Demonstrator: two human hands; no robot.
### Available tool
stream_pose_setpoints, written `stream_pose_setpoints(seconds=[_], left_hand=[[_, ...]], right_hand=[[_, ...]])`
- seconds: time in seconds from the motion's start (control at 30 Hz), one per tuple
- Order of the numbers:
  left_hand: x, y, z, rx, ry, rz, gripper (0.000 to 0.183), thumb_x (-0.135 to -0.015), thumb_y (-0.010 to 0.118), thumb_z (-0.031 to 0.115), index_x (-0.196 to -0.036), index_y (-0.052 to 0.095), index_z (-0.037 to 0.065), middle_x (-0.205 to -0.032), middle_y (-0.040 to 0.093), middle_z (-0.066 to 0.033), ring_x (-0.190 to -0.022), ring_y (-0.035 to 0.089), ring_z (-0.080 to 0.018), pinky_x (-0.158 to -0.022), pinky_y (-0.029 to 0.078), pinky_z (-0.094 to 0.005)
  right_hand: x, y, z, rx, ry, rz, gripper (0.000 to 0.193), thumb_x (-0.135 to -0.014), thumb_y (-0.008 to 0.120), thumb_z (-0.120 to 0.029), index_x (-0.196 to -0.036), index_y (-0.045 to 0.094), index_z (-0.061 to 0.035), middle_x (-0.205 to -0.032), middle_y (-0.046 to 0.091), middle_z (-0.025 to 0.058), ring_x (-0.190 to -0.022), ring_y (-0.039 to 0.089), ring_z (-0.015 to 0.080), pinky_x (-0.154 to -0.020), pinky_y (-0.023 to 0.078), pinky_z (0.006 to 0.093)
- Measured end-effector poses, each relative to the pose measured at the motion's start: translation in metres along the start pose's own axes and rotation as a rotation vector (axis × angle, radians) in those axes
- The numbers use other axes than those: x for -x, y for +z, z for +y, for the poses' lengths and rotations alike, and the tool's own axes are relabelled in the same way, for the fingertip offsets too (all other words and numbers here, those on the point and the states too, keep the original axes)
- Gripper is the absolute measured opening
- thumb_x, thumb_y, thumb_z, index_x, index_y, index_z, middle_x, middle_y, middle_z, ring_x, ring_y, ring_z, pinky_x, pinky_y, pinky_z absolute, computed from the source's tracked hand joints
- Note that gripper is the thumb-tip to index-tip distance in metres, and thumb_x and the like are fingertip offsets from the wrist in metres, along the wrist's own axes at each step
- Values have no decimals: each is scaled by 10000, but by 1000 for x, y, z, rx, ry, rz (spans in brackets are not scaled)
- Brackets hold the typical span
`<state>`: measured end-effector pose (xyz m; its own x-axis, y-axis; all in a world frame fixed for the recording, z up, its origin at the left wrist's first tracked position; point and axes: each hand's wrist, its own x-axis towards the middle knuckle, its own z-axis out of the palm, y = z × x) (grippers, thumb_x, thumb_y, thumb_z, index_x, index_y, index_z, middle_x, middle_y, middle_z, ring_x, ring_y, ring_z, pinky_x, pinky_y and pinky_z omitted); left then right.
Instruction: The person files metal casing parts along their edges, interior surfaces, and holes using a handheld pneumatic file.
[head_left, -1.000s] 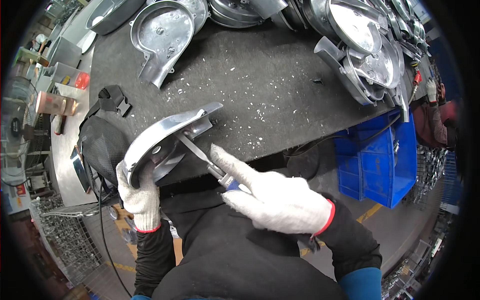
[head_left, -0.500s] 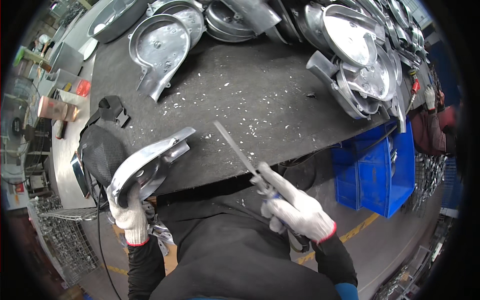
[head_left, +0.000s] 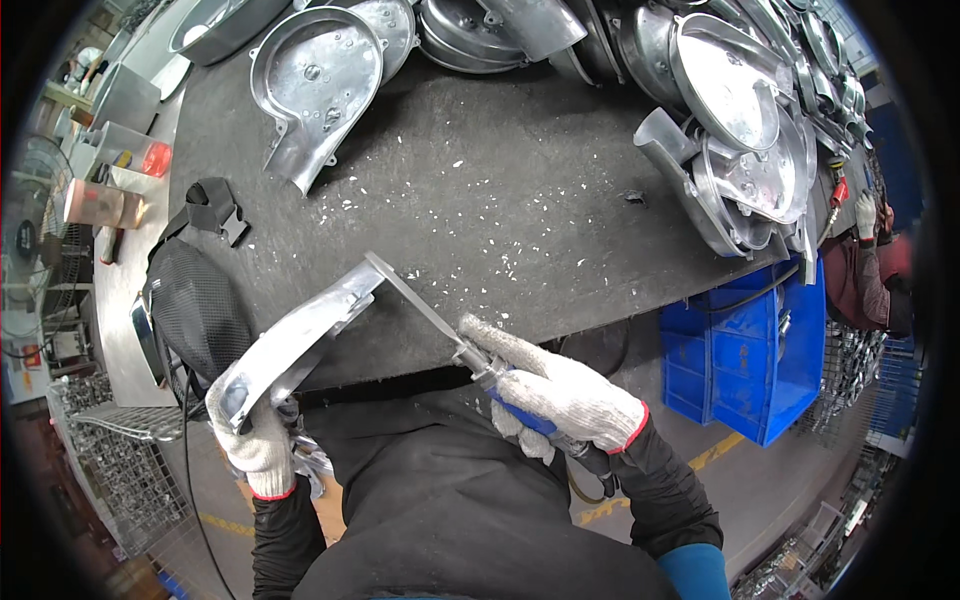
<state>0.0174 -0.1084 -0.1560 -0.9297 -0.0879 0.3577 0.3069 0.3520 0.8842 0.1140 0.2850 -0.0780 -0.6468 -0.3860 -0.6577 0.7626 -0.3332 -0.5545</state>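
Note:
My left hand (head_left: 258,447), in a white knit glove, grips the lower end of a curved grey cast metal housing (head_left: 300,335) that leans on the front edge of the dark workbench (head_left: 480,190). In my gloved right hand (head_left: 560,392) is a flat metal file (head_left: 420,300) with a blue handle. The file's tip touches the top edge of the housing.
More metal housings lie at the back left (head_left: 320,85) and stacked at the back right (head_left: 740,130). A black mesh bag (head_left: 195,310) sits left. Blue plastic crates (head_left: 750,350) stand under the bench. Another person's sleeve (head_left: 865,280) shows at right. Metal chips dot the bench.
The right hand pulled the file away from the housing half a second ago and has now brought its tip back against the housing's top edge. The left hand kept its hold.

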Motion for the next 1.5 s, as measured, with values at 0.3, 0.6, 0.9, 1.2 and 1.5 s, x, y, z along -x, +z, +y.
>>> stream_pose_setpoints(seconds=[0.3,0.6,0.9,1.2,1.5], left_hand=[[0,-22,-20,109,-133,-81,435,-1080,556,214,-1443,501,-18,-1397,602,-228,-1246,651,-351,-1118,540,-492],[-4,-6,2,58,-130,-29,338,-963,688,-72,-1281,589,-15,-1213,664,-128,-1105,667,-219,-995,553,-356],[-8,3,16,-126,-121,-67,333,-967,723,-35,-1270,588,-9,-1181,677,-113,-1057,676,-195,-946,554,-323],[-6,-6,6,-208,-64,-33,354,-968,754,8,-1280,588,-5,-1158,683,-97,-1044,675,-194,-927,548,-314],[-8,1,21,-395,-28,-79,339,-956,775,27,-1250,608,-5,-1139,675,-90,-1041,669,-200,-932,532,-314]], right_hand=[[-1,-1,7,-81,-26,-20,707,-1094,532,-258,-1711,189,-254,-811,603,23,-544,579,81,-456,529,254],[4,14,-9,271,-45,93,693,-1093,511,-293,-1710,213,-191,-826,585,19,-580,578,94,-544,532,255],[15,17,-14,457,-64,110,690,-1080,505,-333,-1701,249,-172,-915,648,47,-643,623,141,-690,549,297],[5,11,-4,194,-17,-22,708,-1090,524,-348,-1708,215,-196,-898,654,52,-593,605,104,-598,560,249],[-25,48,56,-1042,-206,-525,707,-1124,501,-355,-1704,145,-160,-806,634,139,-441,550,139,-336,481,260]])
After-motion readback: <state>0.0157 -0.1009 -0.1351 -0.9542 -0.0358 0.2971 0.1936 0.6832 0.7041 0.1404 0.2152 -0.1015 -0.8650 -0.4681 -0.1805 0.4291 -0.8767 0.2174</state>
